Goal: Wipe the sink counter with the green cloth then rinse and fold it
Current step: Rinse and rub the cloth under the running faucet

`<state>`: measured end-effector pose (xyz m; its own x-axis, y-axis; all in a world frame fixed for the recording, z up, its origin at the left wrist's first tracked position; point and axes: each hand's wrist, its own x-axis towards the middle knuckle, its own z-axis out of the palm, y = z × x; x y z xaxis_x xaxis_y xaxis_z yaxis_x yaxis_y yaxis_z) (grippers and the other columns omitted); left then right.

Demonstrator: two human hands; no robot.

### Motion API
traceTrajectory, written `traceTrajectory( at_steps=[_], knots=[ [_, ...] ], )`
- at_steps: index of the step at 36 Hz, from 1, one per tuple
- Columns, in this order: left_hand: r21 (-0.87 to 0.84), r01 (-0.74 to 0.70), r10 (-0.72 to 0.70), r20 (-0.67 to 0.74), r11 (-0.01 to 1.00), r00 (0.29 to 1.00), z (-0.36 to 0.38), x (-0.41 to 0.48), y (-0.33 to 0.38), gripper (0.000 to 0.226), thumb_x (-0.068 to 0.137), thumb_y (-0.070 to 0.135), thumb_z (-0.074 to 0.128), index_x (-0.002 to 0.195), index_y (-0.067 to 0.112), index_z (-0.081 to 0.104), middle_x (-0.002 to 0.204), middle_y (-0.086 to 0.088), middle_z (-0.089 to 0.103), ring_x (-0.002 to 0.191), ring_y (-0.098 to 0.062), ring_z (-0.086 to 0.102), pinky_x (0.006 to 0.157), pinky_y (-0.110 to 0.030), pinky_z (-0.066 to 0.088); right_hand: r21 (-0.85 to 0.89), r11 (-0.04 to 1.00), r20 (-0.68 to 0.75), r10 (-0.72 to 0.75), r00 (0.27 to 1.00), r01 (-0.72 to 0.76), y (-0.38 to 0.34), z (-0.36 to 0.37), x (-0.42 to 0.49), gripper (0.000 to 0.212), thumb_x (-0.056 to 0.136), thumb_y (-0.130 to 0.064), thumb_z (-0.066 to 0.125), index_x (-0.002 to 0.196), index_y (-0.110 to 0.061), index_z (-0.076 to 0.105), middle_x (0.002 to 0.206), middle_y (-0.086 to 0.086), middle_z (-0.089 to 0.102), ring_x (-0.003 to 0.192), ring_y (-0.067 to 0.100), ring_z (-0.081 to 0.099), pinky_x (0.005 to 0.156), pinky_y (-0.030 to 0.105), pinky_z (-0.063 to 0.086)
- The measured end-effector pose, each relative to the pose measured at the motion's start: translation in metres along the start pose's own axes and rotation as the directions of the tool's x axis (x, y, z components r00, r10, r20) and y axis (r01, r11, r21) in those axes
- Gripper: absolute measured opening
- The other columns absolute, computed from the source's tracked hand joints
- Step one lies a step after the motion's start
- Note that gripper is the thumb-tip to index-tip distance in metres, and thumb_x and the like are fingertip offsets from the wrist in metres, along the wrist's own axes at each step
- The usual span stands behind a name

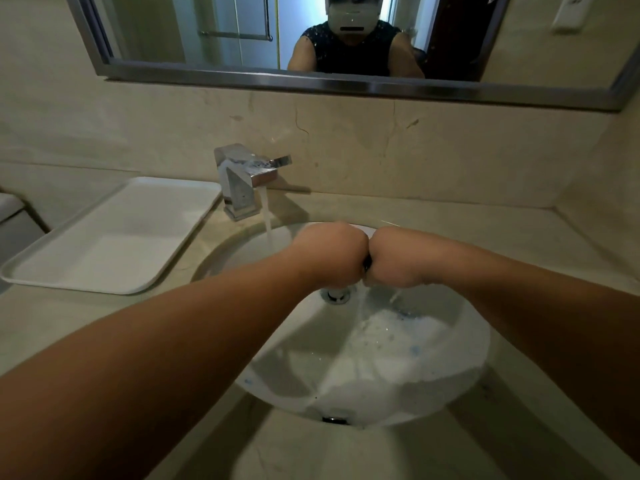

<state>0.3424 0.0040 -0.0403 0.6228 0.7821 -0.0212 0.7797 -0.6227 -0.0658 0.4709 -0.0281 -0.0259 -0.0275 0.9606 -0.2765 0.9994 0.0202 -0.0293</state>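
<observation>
Cloth [367, 264] is basically swallowed up, with just a dark sliver peeking out where two fists meet over the sink [298, 358], so I'd guess this is the wring-out bit of the rinse. Closest to me, cloudy water [398, 341] sits in the bowl, and drips are landing by the drain [336, 296]. Right above that, the left hand [329, 254] and right hand [398, 258] are knuckle to knuckle, backs up. The fingers are curled under out of sight, and by the look of it clamped hard on the cloth. Tip: twist the fists opposite ways and keep them low over the bowl so nothing splashes the desk [519, 244]. The stream [267, 216] falls just left of the hands and misses them, so slide under it for another pass. The tap [242, 181] is running, so shut it before folding. The white tray [104, 237] looks like a decent folding spot.
</observation>
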Motion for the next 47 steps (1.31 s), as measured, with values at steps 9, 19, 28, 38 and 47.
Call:
traceTrajectory(
  at_steps=[9, 19, 28, 38, 47],
  knots=[
    [0.126, -0.064, 0.073, -0.063, 0.99, 0.995, 0.009, -0.015, -0.011, 0.023, 0.09, 0.031, 0.069, 0.108, 0.018, 0.061, 0.08, 0.001, 0.057, 0.067, -0.024, 0.054, 0.053, -0.031, 0.036, 0.632, 0.751, 0.331, -0.041, 0.943, -0.189, -0.002, 0.015, -0.004, 0.031, 0.087, -0.017, 0.071, 0.063, -0.016, 0.051, 0.053, 0.001, 0.034, 0.045, 0.018, 0.022, 0.051, 0.026, 0.016],
    [-0.282, 0.259, -0.249, 0.069, 0.924, 0.966, 0.027, -0.014, -0.079, 0.024, 0.091, 0.028, 0.078, 0.108, 0.02, 0.064, 0.091, 0.001, 0.063, 0.085, -0.017, 0.062, 0.075, -0.032, 0.051, 0.562, 0.825, 0.033, -0.089, 0.996, 0.055, -0.037, 0.017, 0.034, 0.031, 0.089, -0.042, 0.077, 0.109, -0.02, 0.066, 0.092, 0.002, 0.07, 0.073, 0.015, 0.065, 0.062, 0.029, 0.052],
    [-0.775, 0.363, -0.335, 0.207, 0.518, 0.919, 0.027, -0.033, -0.147, 0.037, 0.079, 0.006, 0.089, 0.11, 0.01, 0.068, 0.096, -0.013, 0.076, 0.076, -0.019, 0.071, 0.062, -0.025, 0.057, 0.465, 0.88, -0.065, -0.071, 0.995, 0.093, -0.049, 0.034, 0.067, 0.052, 0.091, -0.032, 0.076, 0.14, -0.023, 0.064, 0.117, 0.004, 0.068, 0.101, 0.023, 0.065, 0.076, 0.031, 0.051],
    [-0.844, 0.265, -0.313, 0.123, 0.466, 0.942, 0.024, -0.026, -0.153, 0.034, 0.083, 0.011, 0.086, 0.114, 0.015, 0.074, 0.102, -0.011, 0.078, 0.089, -0.025, 0.075, 0.069, -0.029, 0.059, 0.807, 0.561, -0.154, -0.098, 0.983, 0.183, -0.078, 0.029, 0.075, 0.038, 0.09, -0.028, 0.079, 0.126, -0.02, 0.068, 0.107, -0.001, 0.077, 0.095, 0.012, 0.072, 0.07, 0.026, 0.051],
    [-0.765, 0.279, -0.304, 0.114, 0.581, 0.946, 0.016, -0.032, -0.156, 0.022, 0.104, 0.037, 0.066, 0.111, 0.021, 0.078, 0.098, -0.007, 0.079, 0.082, -0.02, 0.073, 0.069, -0.031, 0.056, 0.692, 0.687, -0.273, -0.039, 0.961, 0.224, -0.08, 0.032, 0.08, 0.024, 0.101, -0.033, 0.066, 0.085, -0.018, 0.073, 0.082, 0.008, 0.073, 0.074, 0.02, 0.065, 0.064, 0.034, 0.044]
  ],
)
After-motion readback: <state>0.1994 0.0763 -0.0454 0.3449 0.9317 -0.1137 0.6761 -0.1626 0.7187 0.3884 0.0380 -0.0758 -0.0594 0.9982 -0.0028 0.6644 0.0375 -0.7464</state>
